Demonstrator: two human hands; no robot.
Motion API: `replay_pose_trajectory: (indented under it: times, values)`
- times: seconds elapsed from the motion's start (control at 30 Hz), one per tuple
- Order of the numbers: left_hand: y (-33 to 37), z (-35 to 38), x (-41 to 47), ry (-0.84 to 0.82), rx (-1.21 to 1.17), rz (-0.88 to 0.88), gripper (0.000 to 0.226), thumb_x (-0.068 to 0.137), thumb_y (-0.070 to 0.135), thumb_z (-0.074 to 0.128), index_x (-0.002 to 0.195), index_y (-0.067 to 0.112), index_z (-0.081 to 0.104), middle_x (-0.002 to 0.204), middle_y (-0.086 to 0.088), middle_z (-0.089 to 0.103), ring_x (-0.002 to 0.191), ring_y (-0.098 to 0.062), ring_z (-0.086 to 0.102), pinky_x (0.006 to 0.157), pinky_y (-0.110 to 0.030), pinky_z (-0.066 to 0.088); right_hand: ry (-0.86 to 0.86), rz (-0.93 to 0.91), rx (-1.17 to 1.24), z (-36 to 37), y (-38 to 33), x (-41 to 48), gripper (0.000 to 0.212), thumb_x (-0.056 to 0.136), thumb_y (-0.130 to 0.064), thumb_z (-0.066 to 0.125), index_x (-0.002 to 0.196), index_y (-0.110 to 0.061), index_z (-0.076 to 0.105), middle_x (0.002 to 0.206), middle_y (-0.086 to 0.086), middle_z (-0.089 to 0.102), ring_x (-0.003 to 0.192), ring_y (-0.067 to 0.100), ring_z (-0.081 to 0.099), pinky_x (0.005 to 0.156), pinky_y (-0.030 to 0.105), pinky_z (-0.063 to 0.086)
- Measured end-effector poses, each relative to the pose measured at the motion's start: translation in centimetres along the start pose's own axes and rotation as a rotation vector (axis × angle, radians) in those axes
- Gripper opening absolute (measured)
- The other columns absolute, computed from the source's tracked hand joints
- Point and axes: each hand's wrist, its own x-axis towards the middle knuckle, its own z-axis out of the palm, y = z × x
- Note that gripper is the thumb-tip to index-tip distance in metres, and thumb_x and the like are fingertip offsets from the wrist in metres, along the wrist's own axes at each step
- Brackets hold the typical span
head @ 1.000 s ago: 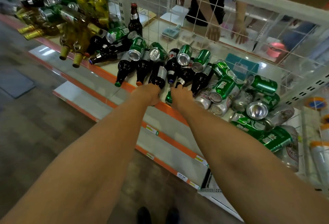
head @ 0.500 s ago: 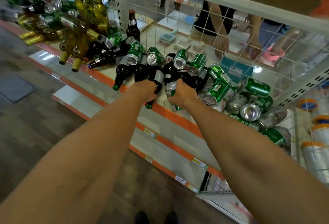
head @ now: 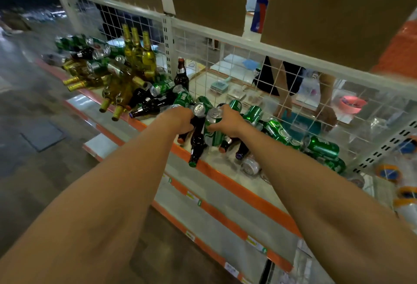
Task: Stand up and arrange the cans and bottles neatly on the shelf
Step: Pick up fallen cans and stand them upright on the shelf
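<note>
Shelf (head: pixel 237 188) front edge: left hand (head: pixel 178 119) grips a dark bottle (head: pixel 198 142), right hand (head: pixel 229 120) grips a can (head: pixel 213 133); toppled cans (head: pixel 322 147) and bottles (head: pixel 149 105) crowd behind, against mesh (head: pixel 225 62).

Cans (head: pixel 322 148): green, white swirls, silver ends
Beer bottles (head: pixel 197 146): dark brown, nearly black
Wine bottles (head: pixel 137 56): yellow-green glass, gold foil necks
Shelf edges (head: pixel 237 188): orange, with white price tags
Wire back (head: pixel 225 37): white grid
Bowl (head: pixel 353 104): plain pink

Brown cardboard boxes (head: pixel 338 13) overhead, white wire mesh (head: pixel 198 42) below; person (head: pixel 270 76) behind it, pink bowl (head: pixel 353 104) beside them
</note>
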Motion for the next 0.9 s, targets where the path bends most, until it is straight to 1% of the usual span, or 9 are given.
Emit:
replay_pose_trajectory:
  times: [0.1, 0.23, 0.3, 0.37, 0.43, 0.57, 0.67, 0.77, 0.9]
  values:
    - [-1.7, -1.8, -0.7, 0.028, -0.022, -0.037, 0.040, 0.097, 0.033, 0.053, 0.133, 0.016, 0.056, 0.132, -0.009, 0.058, 0.116, -0.031, 0.057, 0.094, -0.044, 0.051, -0.028, -0.070, -0.004, -0.7, -2.9, 1.1, 0.086, 0.079, -0.039, 0.079, 0.145, -0.009, 0.032, 0.140, 0.012, 0.047, 0.114, 0.027, 0.052, 0.085, 0.034, 0.047]
    - [-4.7, -3.1, -3.0, 0.064, -0.040, -0.131, 0.040, 0.097, 0.035, 0.052, 0.132, 0.015, 0.054, 0.126, -0.010, 0.059, 0.109, -0.033, 0.059, 0.087, -0.042, 0.053, -0.042, -0.186, -0.051, -0.3, -6.9, 2.4, 0.075, 0.079, -0.041, 0.077, 0.134, -0.008, 0.040, 0.124, 0.010, 0.053, 0.098, 0.022, 0.051, 0.069, 0.031, 0.043]
    - [-6.6, -3.1, -4.5, 0.081, -0.043, -0.185, 0.038, 0.096, 0.036, 0.053, 0.127, 0.013, 0.057, 0.118, -0.010, 0.061, 0.102, -0.032, 0.061, 0.085, -0.041, 0.053, -0.057, -0.225, -0.060, 0.4, -8.8, 2.8, 0.072, 0.081, -0.041, 0.076, 0.134, -0.007, 0.041, 0.119, 0.008, 0.053, 0.098, 0.022, 0.051, 0.073, 0.033, 0.044]
    - [-8.7, -3.0, -6.0, 0.094, -0.044, -0.244, 0.040, 0.096, 0.034, 0.054, 0.129, 0.012, 0.058, 0.119, -0.010, 0.062, 0.107, -0.032, 0.060, 0.084, -0.039, 0.051, -0.088, -0.257, -0.049, 1.2, -10.7, 3.2, 0.071, 0.081, -0.042, 0.076, 0.133, -0.008, 0.041, 0.122, 0.010, 0.054, 0.103, 0.026, 0.055, 0.085, 0.041, 0.052]
    - [-11.0, -2.8, -7.3, 0.087, -0.045, -0.307, 0.042, 0.094, 0.033, 0.056, 0.131, 0.012, 0.058, 0.122, -0.010, 0.061, 0.110, -0.031, 0.059, 0.087, -0.039, 0.051, -0.111, -0.283, -0.062, 2.2, -12.6, 3.5, 0.075, 0.082, -0.045, 0.075, 0.136, -0.009, 0.039, 0.126, 0.012, 0.053, 0.107, 0.029, 0.056, 0.091, 0.046, 0.052]
    - [-16.2, -2.9, -9.2, 0.076, -0.066, -0.397, 0.054, 0.094, 0.038, 0.059, 0.140, 0.012, 0.050, 0.137, -0.012, 0.056, 0.122, -0.032, 0.055, 0.101, -0.044, 0.048, -0.147, -0.355, -0.073, 4.6, -16.8, 4.6, 0.077, 0.084, -0.047, 0.074, 0.138, -0.007, 0.037, 0.132, 0.013, 0.050, 0.107, 0.026, 0.053, 0.084, 0.039, 0.049]
    - [-20.0, -3.5, -10.0, 0.095, -0.081, -0.434, 0.054, 0.096, 0.042, 0.056, 0.141, 0.011, 0.050, 0.140, -0.012, 0.054, 0.125, -0.032, 0.053, 0.103, -0.042, 0.046, -0.160, -0.378, -0.062, 6.7, -20.5, 6.1, 0.081, 0.083, -0.049, 0.075, 0.141, -0.007, 0.036, 0.140, 0.012, 0.047, 0.116, 0.028, 0.052, 0.087, 0.039, 0.048]
    - [-24.3, -3.8, -10.1, 0.094, -0.109, -0.455, 0.057, 0.095, 0.042, 0.058, 0.144, 0.014, 0.046, 0.145, -0.009, 0.050, 0.129, -0.031, 0.051, 0.103, -0.040, 0.045, -0.146, -0.369, -0.107, 8.7, -24.6, 7.8, 0.079, 0.079, -0.054, 0.076, 0.133, -0.008, 0.041, 0.135, 0.014, 0.051, 0.117, 0.032, 0.054, 0.096, 0.047, 0.049]
    - [-30.8, -4.5, -10.7, 0.122, -0.130, -0.464, 0.063, 0.093, 0.044, 0.060, 0.148, 0.021, 0.040, 0.151, -0.005, 0.044, 0.134, -0.029, 0.045, 0.107, -0.043, 0.042, -0.124, -0.368, -0.109, 10.9, -30.5, 10.4, 0.069, 0.078, -0.051, 0.077, 0.124, -0.010, 0.045, 0.119, 0.011, 0.057, 0.099, 0.026, 0.057, 0.088, 0.047, 0.052]
